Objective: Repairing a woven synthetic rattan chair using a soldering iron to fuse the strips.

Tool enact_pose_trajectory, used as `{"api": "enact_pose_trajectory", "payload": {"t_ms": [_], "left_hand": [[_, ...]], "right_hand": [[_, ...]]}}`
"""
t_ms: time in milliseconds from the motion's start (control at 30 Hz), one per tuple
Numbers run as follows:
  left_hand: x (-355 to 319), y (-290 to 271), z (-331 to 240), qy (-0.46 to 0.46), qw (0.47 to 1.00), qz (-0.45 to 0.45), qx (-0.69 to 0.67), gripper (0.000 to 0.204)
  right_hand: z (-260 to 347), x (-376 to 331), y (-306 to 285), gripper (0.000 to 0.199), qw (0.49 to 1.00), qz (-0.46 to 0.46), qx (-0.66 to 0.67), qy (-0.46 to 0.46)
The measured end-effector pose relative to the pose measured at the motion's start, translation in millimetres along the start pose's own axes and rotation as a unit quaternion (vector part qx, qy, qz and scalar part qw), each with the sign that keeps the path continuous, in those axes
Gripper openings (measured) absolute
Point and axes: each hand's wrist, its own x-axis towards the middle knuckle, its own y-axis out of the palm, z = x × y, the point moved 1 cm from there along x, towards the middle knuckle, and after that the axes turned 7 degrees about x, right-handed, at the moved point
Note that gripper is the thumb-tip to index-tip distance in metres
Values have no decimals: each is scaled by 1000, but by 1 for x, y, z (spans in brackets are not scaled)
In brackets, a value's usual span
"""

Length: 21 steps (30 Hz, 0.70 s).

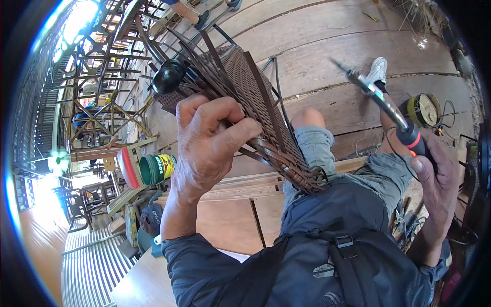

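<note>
- The fingers (229, 109) of the left hand (204, 146) are bent and pinched narrow, thumb near forefinger, on dark strands at the near edge of a woven wicker panel (263, 97).
- The right hand (439, 161) is closed around the dark handle of a slim tool (381, 94); a red glow shows on the handle, and the metal shaft points up and leftward, its tip well apart from the weave.
- The woven wicker panel slants from the upper left down to the person's lap, loose strand ends jutting from its far end and a thick braided edge at its near end.
- Just beyond the left knuckles is a glossy black round object (169, 77); I cannot tell what it is.
- Below the panel are the person's grey shorts (316, 148); farther out, near the tool, is a white shoe (377, 70).
- Near the right wrist stands a yellowish can (425, 109), a thin dark cable beside it.
- Left of the left wrist, a green bucket (152, 170) lies tipped on its side, next to a red rounded object (128, 168).
- Farther left, dark chair frames (110, 74) are crowded together.
- Wooden floorboards (327, 30) spread across the top, where another person's dark shoe (202, 20) shows.
</note>
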Motion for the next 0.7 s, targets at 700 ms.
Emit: {"api": "enact_pose_trajectory", "payload": {"t_ms": [700], "left_hand": [[-18, 9, 3, -133, 976, -72, -154, 50]], "right_hand": [[55, 40, 12, 44, 983, 125, -95, -92]]}}
